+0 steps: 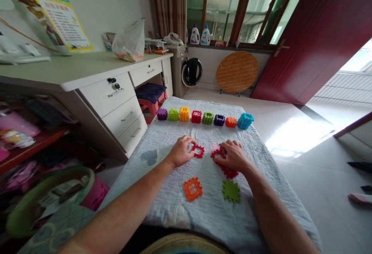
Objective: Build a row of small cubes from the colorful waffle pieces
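Note:
My left hand [182, 151] pinches the edge of a red square frame piece [198, 151] between thumb and fingers, near the middle of the cloth-covered table [162, 176]. To its right, my right hand [233, 155] has its fingers closed on another red piece [218, 155]. Partly under that hand lies a further red piece [230, 172]. Closer to me are an orange window-shaped piece [193, 189] on the left and a solid green piece [231, 191] on the right.
Along the table's far side runs a row of several coloured blocks, from a purple one [162, 114] to a blue one [245, 120]. A white desk [116, 99] stands left, with a basket [87, 192] on the floor below.

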A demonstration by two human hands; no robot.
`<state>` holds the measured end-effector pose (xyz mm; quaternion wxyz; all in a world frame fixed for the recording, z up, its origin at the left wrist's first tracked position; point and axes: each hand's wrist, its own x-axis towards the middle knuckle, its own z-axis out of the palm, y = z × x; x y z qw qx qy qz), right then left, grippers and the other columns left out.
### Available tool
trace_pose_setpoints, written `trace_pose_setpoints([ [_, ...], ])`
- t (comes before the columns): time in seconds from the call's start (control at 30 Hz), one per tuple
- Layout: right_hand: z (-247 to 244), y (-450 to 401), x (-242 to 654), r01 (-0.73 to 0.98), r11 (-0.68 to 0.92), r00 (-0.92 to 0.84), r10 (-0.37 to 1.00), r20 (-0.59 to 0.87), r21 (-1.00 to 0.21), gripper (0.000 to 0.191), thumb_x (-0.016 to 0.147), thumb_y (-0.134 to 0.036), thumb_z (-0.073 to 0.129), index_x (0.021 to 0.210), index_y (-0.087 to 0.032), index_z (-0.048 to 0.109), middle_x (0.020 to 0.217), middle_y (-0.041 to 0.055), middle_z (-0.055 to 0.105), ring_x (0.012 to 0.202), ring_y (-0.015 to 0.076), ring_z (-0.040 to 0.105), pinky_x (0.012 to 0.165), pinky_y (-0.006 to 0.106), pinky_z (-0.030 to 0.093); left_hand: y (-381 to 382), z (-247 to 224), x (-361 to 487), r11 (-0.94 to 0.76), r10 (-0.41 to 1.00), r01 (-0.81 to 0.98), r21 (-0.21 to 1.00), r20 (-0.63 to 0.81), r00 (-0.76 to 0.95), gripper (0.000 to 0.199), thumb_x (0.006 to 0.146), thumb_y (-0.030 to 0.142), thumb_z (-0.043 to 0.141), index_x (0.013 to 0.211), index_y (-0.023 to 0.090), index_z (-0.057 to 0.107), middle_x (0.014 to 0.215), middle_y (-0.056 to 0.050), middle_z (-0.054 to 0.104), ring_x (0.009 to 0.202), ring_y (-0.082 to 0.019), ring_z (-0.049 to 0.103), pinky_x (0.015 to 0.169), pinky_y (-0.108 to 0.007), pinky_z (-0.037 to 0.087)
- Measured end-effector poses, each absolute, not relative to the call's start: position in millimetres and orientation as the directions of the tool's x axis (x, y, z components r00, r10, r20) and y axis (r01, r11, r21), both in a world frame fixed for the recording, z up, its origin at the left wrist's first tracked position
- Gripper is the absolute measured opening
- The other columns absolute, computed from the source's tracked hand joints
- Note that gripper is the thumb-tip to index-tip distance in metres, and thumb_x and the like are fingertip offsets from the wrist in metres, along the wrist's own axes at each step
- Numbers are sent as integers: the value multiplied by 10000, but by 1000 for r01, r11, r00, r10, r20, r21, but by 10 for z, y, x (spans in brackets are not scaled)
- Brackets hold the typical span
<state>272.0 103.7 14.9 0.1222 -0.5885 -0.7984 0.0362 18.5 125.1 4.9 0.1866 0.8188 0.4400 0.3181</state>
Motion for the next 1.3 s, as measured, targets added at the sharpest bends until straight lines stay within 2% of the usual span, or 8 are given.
trace_pose_setpoints([
  [0.13, 166, 982, 2636, 943, 319, -306, 944, 126, -99, 443, 646, -605, 635, 824, -206, 572, 858, 62, 566, 850, 246, 447, 761, 371, 323, 1246, 13, 196, -545, 839, 613, 573, 371, 399, 265, 663, 85, 625, 910, 181, 632, 981, -59, 609, 972, -211, 558, 916, -350, 440],
  [0.27, 166, 955, 2560, 929, 353, -336, 931, 145, -115, 335, 663, -487, 643, 815, -202, 554, 838, 57, 571, 856, 241, 453, 776, 367, 323, 1220, -12, 241, -580, 814, 599, 552, 399, 422, 252, 685, 89, 610, 918, 184, 630, 962, -55, 611, 967, -205, 555, 915, -340, 437],
  [0.53, 220, 988, 2573, 789, 419, -308, 903, 301, -449, 394, 689, -279, 591, 1067, -179, 543, 973, 71, 590, 898, 210, 518, 824, 337, 381, 1208, -25, 255, -603, 798, 596, 531, 417, 436, 248, 698, 100, 605, 929, 186, 630, 981, -59, 608, 972, -205, 549, 919, -343, 430],
  [0.67, 316, 1017, 2742, 776, 310, -221, 949, 224, -550, 348, 732, -322, 559, 1042, -166, 552, 816, 30, 597, 717, 157, 531, 690, 286, 393, 1218, -30, 248, -609, 793, 591, 529, 421, 439, 263, 687, 90, 609, 933, 182, 622, 977, -58, 614, 973, -205, 553, 916, -348, 433],
  [0.8, 379, 1003, 2842, 833, 268, -286, 957, 36, -485, 224, 735, -337, 551, 888, -175, 575, 656, -14, 557, 587, 125, 478, 569, 253, 326, 1220, -41, 247, -602, 798, 594, 534, 420, 432, 262, 680, 80, 607, 920, 182, 619, 961, -56, 617, 961, -204, 557, 909, -348, 437],
  [0.93, 409, 938, 2840, 879, 307, -371, 921, -118, -365, 249, 714, -369, 576, 874, -177, 576, 702, 5, 591, 606, 131, 481, 563, 255, 298, 1217, -54, 243, -595, 804, 594, 541, 417, 425, 245, 686, 86, 605, 914, 177, 617, 965, -59, 614, 958, -203, 556, 906, -343, 437],
  [1.17, 450, 835, 2796, 926, 317, -357, 912, -203, -205, 303, 706, -464, 590, 838, -194, 553, 818, 41, 617, 711, 171, 531, 590, 270, 303, 1224, -65, 243, -582, 813, 602, 547, 408, 415, 230, 690, 103, 608, 907, 179, 616, 956, -56, 614, 940, -200, 557, 897, -343, 442],
  [1.3, 462, 772, 2776, 948, 275, -306, 926, -222, -160, 496, 621, -594, 644, 907, -199, 555, 917, 64, 606, 761, 200, 551, 582, 273, 303, 1218, -48, 257, -577, 816, 608, 545, 396, 420, 232, 691, 96, 598, 905, 182, 619, 956, -53, 619, 940, -197, 559, 900, -340, 440],
])
